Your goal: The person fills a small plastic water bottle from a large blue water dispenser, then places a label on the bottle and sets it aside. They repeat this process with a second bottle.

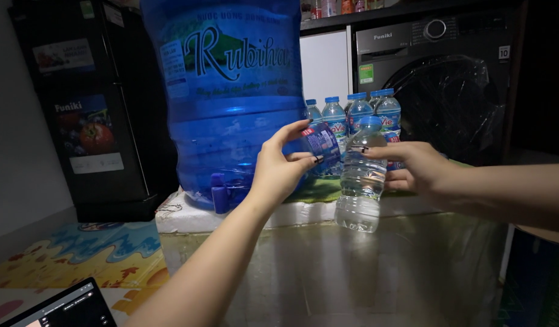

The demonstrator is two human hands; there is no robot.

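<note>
Right hand (412, 169) steadies clear plastic water bottle with blue cap (361, 181) | left hand (279, 172) pinches its blue label wrap (322, 145) | I'd peel slowly, keeping bottle base planted on the glossy table (376, 272).

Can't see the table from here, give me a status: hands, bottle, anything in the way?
Left hand pinching the blue label, peeled partly off. Right hand steadying the clear bottle, upright on the table. Big blue water jug close on the left.

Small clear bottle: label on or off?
Coming off: left hand pulls the blue label away from the bottle, steadied by the right hand.
</note>
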